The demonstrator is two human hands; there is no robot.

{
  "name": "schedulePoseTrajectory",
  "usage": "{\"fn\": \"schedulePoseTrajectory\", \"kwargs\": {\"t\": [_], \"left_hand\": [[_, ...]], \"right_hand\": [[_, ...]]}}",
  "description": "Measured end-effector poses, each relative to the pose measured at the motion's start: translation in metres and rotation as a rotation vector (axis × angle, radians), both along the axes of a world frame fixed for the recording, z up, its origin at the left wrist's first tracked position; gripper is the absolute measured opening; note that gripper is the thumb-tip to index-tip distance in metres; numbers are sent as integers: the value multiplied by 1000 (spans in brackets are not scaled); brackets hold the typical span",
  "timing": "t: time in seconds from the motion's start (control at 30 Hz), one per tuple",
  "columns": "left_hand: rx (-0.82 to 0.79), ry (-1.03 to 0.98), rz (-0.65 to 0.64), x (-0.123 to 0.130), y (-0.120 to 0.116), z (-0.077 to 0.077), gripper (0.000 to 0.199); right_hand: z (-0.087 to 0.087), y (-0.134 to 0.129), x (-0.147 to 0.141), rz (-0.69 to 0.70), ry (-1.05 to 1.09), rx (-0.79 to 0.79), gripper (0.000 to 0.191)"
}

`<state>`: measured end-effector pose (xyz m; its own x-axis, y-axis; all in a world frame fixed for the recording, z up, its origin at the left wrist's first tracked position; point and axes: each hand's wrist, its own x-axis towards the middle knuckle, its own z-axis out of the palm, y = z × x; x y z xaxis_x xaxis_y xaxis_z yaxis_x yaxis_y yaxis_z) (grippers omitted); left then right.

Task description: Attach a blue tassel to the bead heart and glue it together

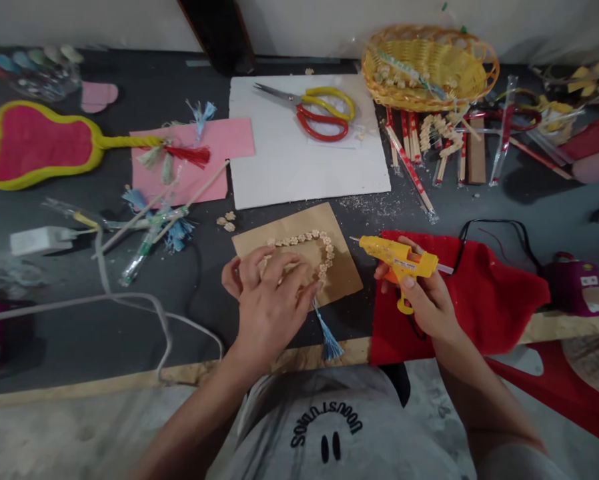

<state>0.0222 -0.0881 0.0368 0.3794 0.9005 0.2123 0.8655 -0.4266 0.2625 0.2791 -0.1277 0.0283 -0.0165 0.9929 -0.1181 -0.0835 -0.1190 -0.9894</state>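
My right hand (pixel 424 293) is wrapped round a yellow glue gun (pixel 399 257), its nozzle pointing left. My left hand (pixel 274 287) lies over a brown paper sheet (pixel 347 273), fingers bent and apart, touching a string of small beige flower-like pieces (pixel 324 243). That string curves along the top and right of the sheet; its left part is hidden under my fingers. A blue tassel (pixel 331 340) hangs from its lower end over the table's front edge. Whether my left fingertips pinch anything is hidden. Red cloth (pixel 494 293) lies beneath and right of my right hand.
Scissors (pixel 324 113) rest on a white board (pixel 299 177) beyond the brown paper. A wicker basket (pixel 429 100) and wrapped sticks (pixel 412 167) are at the back right. Pink paper (pixel 144 160), a pink-and-yellow fan shape (pixel 44 147) and a white cable (pixel 159 313) are to the left.
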Motion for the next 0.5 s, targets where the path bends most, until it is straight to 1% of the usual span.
{"fn": "schedulePoseTrajectory", "kwargs": {"t": [0.07, 0.13, 0.2, 0.3, 0.4, 0.5], "left_hand": [[24, 2, -2, 8, 1, -3, 19], [27, -23, -6, 11, 2, -6, 17], [13, -59, -11, 9, 2, -7, 14], [33, -80, -7, -3, 0, -7, 15], [48, -25, -2, -12, -4, -5, 21], [-32, 11, 10, -7, -8, -5, 30]], "right_hand": [[-3, 2, -1, -4, 29, -4, 47], [-6, 3, -2, -9, 49, -18, 46], [-8, 4, -2, -16, 53, -29, 46], [-8, 4, 0, -28, 47, -36, 43], [-8, 3, 1, -25, 43, -50, 38], [-9, 2, 2, -15, 44, -64, 36]]}}
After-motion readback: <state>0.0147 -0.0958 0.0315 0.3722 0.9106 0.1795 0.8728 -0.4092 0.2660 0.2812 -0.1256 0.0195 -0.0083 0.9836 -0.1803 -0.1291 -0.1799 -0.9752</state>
